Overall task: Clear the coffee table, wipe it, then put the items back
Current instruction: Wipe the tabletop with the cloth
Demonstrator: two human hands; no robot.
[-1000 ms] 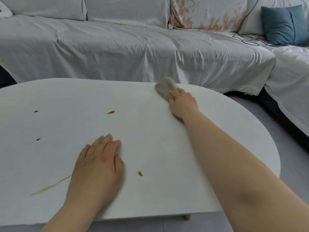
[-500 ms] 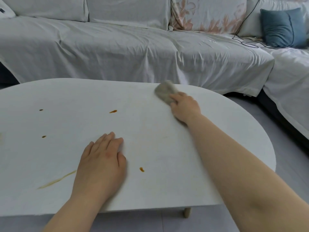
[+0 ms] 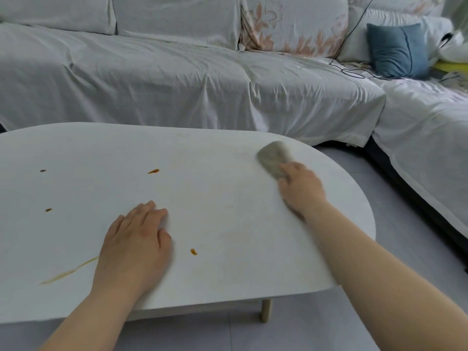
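Note:
The white oval coffee table (image 3: 228,188) fills the lower left and middle of the view. My right hand (image 3: 301,188) presses a grey cloth (image 3: 273,158) flat on the tabletop near its far right end; hand and cloth are blurred. My left hand (image 3: 134,247) lies palm down, fingers together, on the near middle of the table and holds nothing. Brown spots mark the top: one spot (image 3: 153,171) in the middle, one spot (image 3: 193,252) just right of my left hand, two small ones at the left, and a pale streak (image 3: 68,272) at the near left.
A sofa under a white sheet (image 3: 177,79) runs along the far side and turns down the right. A blue cushion (image 3: 397,49) and a black cable (image 3: 347,69) lie on it at the back right. Grey floor (image 3: 405,214) shows right of the table.
My right hand has slid the grey cloth to the right, toward the table's rounded end. My left hand stays flat in the same place.

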